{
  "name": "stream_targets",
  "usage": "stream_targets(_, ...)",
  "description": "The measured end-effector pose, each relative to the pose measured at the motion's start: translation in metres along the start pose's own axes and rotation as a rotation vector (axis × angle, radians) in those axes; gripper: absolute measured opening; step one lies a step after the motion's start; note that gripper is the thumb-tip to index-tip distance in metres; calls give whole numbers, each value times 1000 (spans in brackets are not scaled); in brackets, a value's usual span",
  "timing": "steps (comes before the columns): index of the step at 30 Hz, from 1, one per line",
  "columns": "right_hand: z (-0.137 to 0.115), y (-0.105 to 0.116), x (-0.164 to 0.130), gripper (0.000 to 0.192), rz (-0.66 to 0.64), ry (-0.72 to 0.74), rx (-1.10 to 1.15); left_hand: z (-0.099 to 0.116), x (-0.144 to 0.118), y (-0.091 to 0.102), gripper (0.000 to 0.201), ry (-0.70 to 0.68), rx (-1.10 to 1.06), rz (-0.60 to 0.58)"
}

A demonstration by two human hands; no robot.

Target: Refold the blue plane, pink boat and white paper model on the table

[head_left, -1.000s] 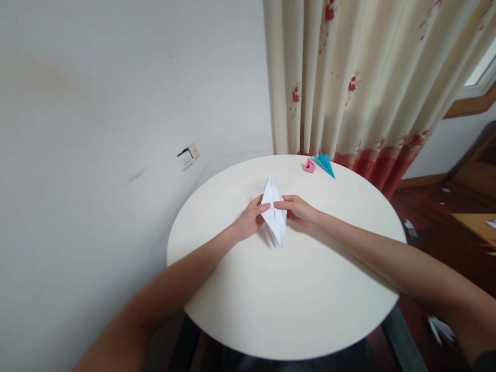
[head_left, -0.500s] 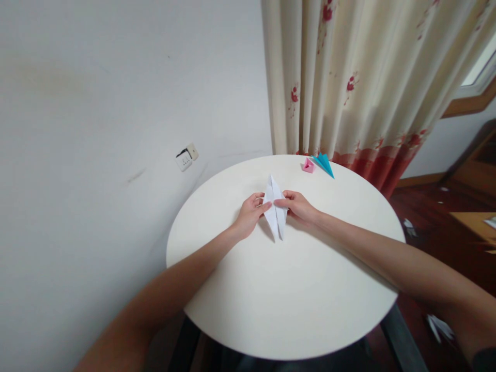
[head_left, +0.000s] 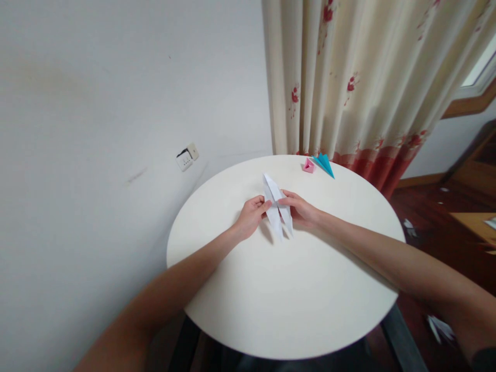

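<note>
A white folded paper figure [head_left: 276, 204] is held just above the round cream table [head_left: 287, 289], towards its far side. My left hand [head_left: 250, 217] pinches its left side with thumb and fingers. My right hand [head_left: 302, 209] grips its right side. The figure has a pointed tip at the far end, and its near end splits into two narrow points that spread apart.
A small pink paper shape [head_left: 308, 165] and a blue folded paper piece [head_left: 324, 163] lie at the table's far edge. A flowered curtain [head_left: 368, 77] hangs behind it. A wall socket [head_left: 187, 155] is on the left wall. Wooden floor and furniture lie to the right.
The white paper figure went from a wide diamond to a narrow form. Its two near points have now spread apart between my hands, which barely shifted.
</note>
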State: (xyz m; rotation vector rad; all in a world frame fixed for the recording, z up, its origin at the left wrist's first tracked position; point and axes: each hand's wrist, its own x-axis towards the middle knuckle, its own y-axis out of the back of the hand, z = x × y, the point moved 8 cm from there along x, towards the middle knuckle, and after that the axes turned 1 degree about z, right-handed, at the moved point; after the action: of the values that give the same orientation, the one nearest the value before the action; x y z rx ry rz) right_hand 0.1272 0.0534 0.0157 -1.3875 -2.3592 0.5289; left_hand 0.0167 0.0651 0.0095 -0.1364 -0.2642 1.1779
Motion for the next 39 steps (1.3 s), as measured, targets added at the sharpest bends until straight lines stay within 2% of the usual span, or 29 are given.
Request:
stream_targets(6,-2,4,1,29,70,36,-23,2,1,4,35,-18,7,33)
stream_targets(13,-7,36,6,41,357,157,-186,4,3,17,36,-94,117,152)
stream_targets(17,-16,40,4,41,431,284,-368,10,2,16,37,-134,212,173)
stream_targets(21,-19,35,3,37,429,353,-485,15,1,14,45,-161,226,181)
stream_targets(25,-20,32,3,34,419,392,-506,18,1,16,48,-211,225,194)
stream_targets(30,-25,28,0,21,402,475,-556,23,2,13,25,-317,410,171)
stream_targets(31,-25,27,0,17,395,480,-570,21,3,11,27,-300,441,148)
stream_targets(33,-25,26,1,15,374,478,-582,14,3,9,42,-257,478,120)
stream_targets(36,-23,24,3,16,327,462,-555,11,1,10,66,-260,556,149)
stream_targets(39,-19,22,7,18,278,418,-517,13,-1,9,63,-279,598,167)
